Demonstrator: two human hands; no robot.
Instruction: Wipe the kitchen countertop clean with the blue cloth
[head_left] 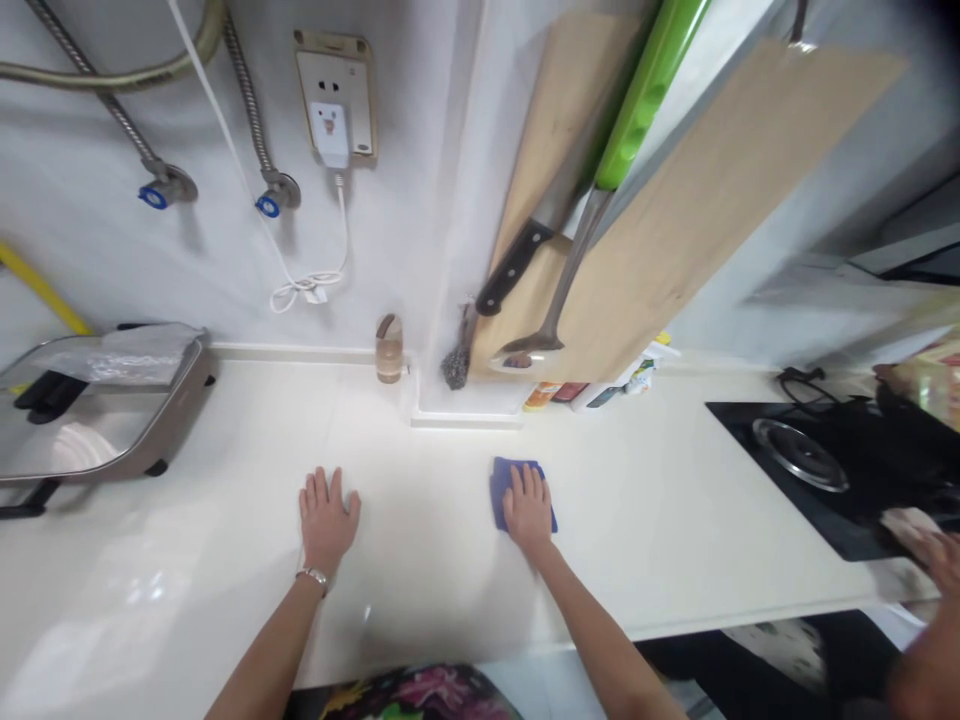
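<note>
My left hand [328, 522] lies palm down on the white countertop [420, 580], fingers spread and holding nothing. To its right, my right hand [529, 510] holds a folded dark blue cloth [501, 492] pressed against the counter. The fingers lie over the cloth, and the palm hides its lower middle. Behind the two hands, a small clear bottle with brownish contents [388, 350] stands against the wall.
An electric pan [161, 425] with a glass lid sits at left. A knife [517, 265], a green-handled ladle [574, 270], a steel scrubber [454, 368] and wooden boards [637, 290] hang ahead. At right, another person's hand [926, 545] holds a pale cloth by the black stove [855, 510].
</note>
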